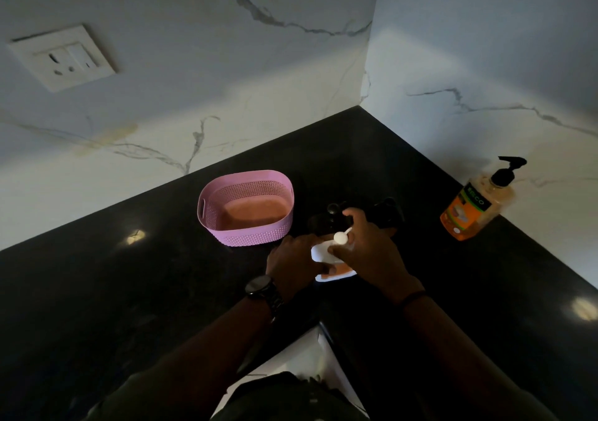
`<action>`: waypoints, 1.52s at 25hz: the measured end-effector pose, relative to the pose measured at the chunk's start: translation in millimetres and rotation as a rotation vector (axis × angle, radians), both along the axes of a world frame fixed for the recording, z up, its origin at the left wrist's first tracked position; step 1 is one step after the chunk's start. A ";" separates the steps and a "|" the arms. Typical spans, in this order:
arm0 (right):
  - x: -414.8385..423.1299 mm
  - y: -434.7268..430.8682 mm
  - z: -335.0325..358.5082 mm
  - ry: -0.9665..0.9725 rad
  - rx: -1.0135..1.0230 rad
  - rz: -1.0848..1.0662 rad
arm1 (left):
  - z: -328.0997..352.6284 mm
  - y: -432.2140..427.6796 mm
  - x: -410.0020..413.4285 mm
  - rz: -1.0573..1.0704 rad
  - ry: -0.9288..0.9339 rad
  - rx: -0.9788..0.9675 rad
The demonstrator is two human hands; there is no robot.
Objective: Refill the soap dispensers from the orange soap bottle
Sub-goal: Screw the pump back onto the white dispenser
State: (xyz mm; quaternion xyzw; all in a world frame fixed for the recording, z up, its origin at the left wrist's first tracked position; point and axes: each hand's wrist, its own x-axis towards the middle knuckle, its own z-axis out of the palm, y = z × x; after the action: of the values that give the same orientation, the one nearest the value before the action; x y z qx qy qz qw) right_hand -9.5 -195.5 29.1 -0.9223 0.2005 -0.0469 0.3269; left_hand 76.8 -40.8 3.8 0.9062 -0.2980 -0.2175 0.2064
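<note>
Right between the two hands, low over the bench (129, 291), sits a white soap dispenser (335, 275), with an orange tint showing at its bottom edge. The left hand (291, 259) is wrapped round its body, I'd guess to stop it spinning. The right hand (365, 249) has its fingers curled over the top around the white pump head (340, 237). Looks to me like the pump is being unscrewed or screwed back on, can't say which.

The orange soap bottle (475, 208) is well off to the right of the right hand, upright against the wall with its black pump on and nobody touching it. Probably parked out of the way until the pour.

Just past the right hand's fingers there are a couple of dark shapes, maybe more dispensers, too dim to tell. A pink basket (246, 208) stands just beyond the left hand, within easy reach. The grip on that pump will want to be firm, since a soapy collar could slip.
</note>
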 end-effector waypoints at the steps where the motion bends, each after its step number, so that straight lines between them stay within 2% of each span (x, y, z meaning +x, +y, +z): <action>1: -1.1 0.4 0.7 -0.003 -0.021 0.029 | -2.4 0.5 1.4 -0.008 0.003 -0.004; 4: -2.7 0.6 6.8 0.038 -0.189 0.172 | -4.6 0.6 3.7 -0.039 0.024 -0.011; 7: 3.8 2.2 15.0 0.072 -0.340 0.196 | -9.7 0.9 6.4 -0.041 -0.012 -0.031; 13: 14.3 7.1 19.9 0.230 -0.346 0.289 | -15.7 -3.3 10.6 -0.059 0.005 0.037; 20: 20.4 24.9 21.3 0.282 -0.377 0.092 | -14.0 3.7 8.6 -0.077 -0.043 -0.061; 23: 19.7 27.3 20.8 0.330 -0.386 0.148 | -12.3 4.5 4.1 -0.095 -0.053 -0.062; 26: 19.4 27.8 20.5 0.394 -0.353 0.173 | -7.1 5.5 1.3 -0.013 -0.085 -0.121; 30: 16.1 31.1 14.8 0.327 -0.321 0.065 | -9.9 3.7 8.3 -0.074 0.016 -0.045; 34: 14.5 39.3 9.9 0.332 -0.273 -0.025 | -10.2 5.8 8.4 -0.086 -0.002 -0.083; 36: 15.1 31.0 17.8 0.361 -0.173 -0.030 | -12.1 7.4 8.6 -0.082 0.011 -0.106; 38: 9.3 8.9 31.5 0.307 0.045 -0.145 | -12.7 7.5 10.1 -0.100 0.010 -0.124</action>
State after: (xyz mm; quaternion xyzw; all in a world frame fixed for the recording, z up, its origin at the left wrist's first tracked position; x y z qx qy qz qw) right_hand -0.2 -186.6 60.6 -0.8942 0.3150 0.0755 0.3090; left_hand 86.9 -33.3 -8.9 0.8747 -0.3546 -0.2133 0.2523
